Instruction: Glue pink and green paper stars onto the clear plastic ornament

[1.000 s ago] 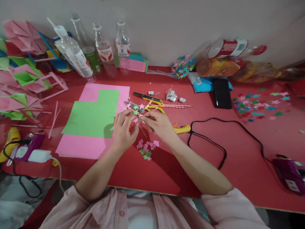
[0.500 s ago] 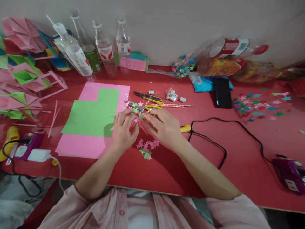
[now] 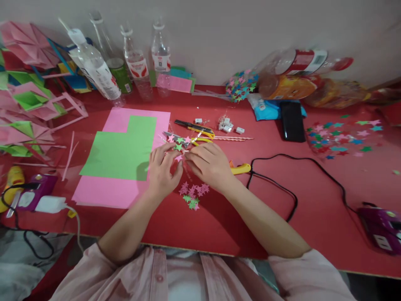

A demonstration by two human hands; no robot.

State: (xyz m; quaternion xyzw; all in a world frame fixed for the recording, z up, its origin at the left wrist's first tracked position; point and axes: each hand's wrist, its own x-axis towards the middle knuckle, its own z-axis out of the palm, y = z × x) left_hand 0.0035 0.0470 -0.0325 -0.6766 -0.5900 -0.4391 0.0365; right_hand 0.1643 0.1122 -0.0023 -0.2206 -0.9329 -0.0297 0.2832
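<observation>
- At the middle of the head view, above the red table (image 3: 219,228), a clear plastic piece dotted with stars (image 3: 178,146) sat between both hands, overlapping the yellow-handled scissors (image 3: 202,141); whether it rested on them could not be told.
- The left hand (image 3: 164,171) had its fingers curled at the piece's near side, thumb spread away from them — whether the hidden fingertips gripped anything could not be told.
- The right hand (image 3: 206,165) had its fingers drawn close together, tips at the piece's other side; a pinched star, if any, was out of sight.
- As for progress, a handful of pink and green stars already showed on the piece, their fixing too small to make out.
- Nearer the person, a small heap of loose stars (image 3: 192,195) lay unused, so the work looked partly done — with stars to spare.
- Left of the hands, a green sheet (image 3: 122,150) lay uncut on the pink sheets (image 3: 106,194), apart from its missing corner.
- By the wall, a rounded star-covered bundle (image 3: 241,85) looked further along.
</observation>
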